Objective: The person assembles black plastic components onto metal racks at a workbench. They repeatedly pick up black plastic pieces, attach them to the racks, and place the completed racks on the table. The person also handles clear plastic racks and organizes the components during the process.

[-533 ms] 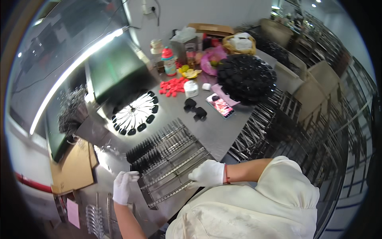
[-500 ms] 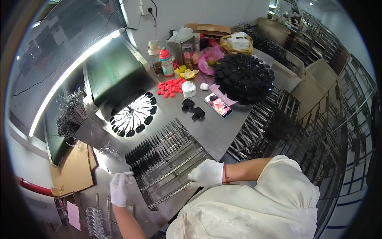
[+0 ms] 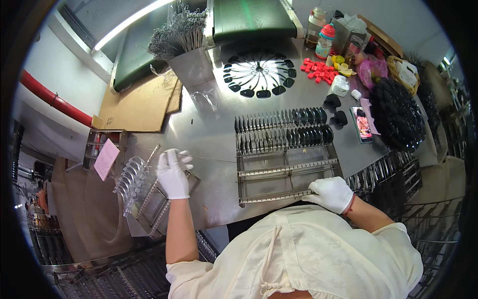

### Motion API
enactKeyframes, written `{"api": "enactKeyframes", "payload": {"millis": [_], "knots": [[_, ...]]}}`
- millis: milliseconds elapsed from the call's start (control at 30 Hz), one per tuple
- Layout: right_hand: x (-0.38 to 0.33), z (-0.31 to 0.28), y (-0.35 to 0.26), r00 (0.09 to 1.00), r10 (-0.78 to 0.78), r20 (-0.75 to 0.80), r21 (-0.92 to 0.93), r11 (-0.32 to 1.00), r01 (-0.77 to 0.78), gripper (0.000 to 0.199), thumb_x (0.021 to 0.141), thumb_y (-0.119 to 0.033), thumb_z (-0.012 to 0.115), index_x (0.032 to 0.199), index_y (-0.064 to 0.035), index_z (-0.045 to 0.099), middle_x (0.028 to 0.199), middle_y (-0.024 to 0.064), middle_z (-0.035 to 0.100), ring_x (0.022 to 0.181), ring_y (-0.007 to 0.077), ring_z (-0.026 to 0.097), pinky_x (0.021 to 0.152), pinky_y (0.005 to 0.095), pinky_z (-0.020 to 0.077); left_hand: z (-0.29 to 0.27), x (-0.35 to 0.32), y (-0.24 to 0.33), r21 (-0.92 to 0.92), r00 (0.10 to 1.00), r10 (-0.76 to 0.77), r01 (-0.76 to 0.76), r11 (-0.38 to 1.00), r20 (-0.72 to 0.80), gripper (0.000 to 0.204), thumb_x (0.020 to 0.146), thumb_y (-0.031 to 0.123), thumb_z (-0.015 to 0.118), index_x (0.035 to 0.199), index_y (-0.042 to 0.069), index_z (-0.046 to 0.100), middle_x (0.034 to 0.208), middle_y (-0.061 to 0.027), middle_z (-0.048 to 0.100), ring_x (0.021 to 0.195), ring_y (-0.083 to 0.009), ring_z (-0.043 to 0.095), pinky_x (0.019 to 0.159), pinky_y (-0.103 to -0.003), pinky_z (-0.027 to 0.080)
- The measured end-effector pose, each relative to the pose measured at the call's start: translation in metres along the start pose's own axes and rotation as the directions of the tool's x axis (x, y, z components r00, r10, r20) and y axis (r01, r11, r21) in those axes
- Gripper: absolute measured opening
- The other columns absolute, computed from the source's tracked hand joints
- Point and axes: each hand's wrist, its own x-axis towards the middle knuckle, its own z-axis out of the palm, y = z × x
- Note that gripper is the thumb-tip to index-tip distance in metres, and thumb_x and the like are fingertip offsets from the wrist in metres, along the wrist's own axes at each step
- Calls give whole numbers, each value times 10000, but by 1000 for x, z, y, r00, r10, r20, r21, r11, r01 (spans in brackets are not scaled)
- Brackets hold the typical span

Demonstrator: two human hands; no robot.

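Two white-gloved hands are reaching over a steel table (image 3: 214, 134). The right hand (image 3: 331, 193) is curling its fingers over the near right corner of a metal rack (image 3: 264, 171), apparently gripping the rail. The left hand (image 3: 173, 173) is hovering beside a second rack (image 3: 148, 201), fingers half spread; a thin wire (image 3: 214, 159) is running from near it toward the metal rack, and whether the fingers are holding it I cannot tell.

The metal rack is lying in front of the person, its far rows carrying upright dark lenses (image 3: 298, 135). It is looking stiff and fairly light; the bare end rails are offering the safest hold, since the lenses are seeming thin, slippery and easily scratched. Clear curved pieces (image 3: 132, 182) are lining the second rack.

The near rail is sitting close to the table's front edge, so room is running short there. Leftward, steel is stretching toward some cardboard (image 3: 137, 107), leaving space for sliding. Beyond the far row, a ring of dark pieces (image 3: 263, 93) is lying, while a phone (image 3: 362, 124) and a black pile (image 3: 398, 114) are crowding the right.
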Motion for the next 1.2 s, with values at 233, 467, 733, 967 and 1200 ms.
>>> {"api": "enactKeyframes", "payload": {"millis": [233,467,733,967,1200], "knots": [[-3,6,5,1000,24,0,-52,998,-24,394,871,-458,745,757,-90,659,713,95,658,673,314,677,611,431,539,-10,36,16,-54,998,-40,43,998,49,233,1101,219,527,1071,4,610,966,-185,733,783,-234,749,605,-303,609],[-2,-12,8,1000,24,10,-41,999,-24,443,824,-489,781,698,-84,653,672,83,640,640,300,665,582,412,523,5,109,-18,-62,953,-193,213,975,232,232,1097,207,508,1066,-7,592,953,-186,710,721,-251,727,594,-314,595],[10,-41,-3,997,66,-50,-27,997,-67,483,808,-513,793,663,-84,625,635,94,605,605,308,639,567,413,502,-17,102,-86,-131,807,-530,573,809,259,264,1126,229,385,1034,44,549,1061,-228,719,850,-305,749,659,-354,629],[25,-62,-8,994,98,-44,-39,994,-100,467,774,-473,821,667,-63,626,642,129,599,620,335,630,572,416,492,-20,90,-89,-234,772,-567,630,740,287,298,1134,233,358,1076,11,549,1148,-263,709,950,-344,755,693,-369,652],[23,-64,-8,996,73,-47,-66,995,-76,493,807,-502,789,669,-64,610,635,122,589,618,334,629,579,420,493,14,51,-76,-205,653,-656,750,629,379,271,1115,208,437,1148,-12,593,1186,-235,702,948,-319,754,707,-369,642]]}}
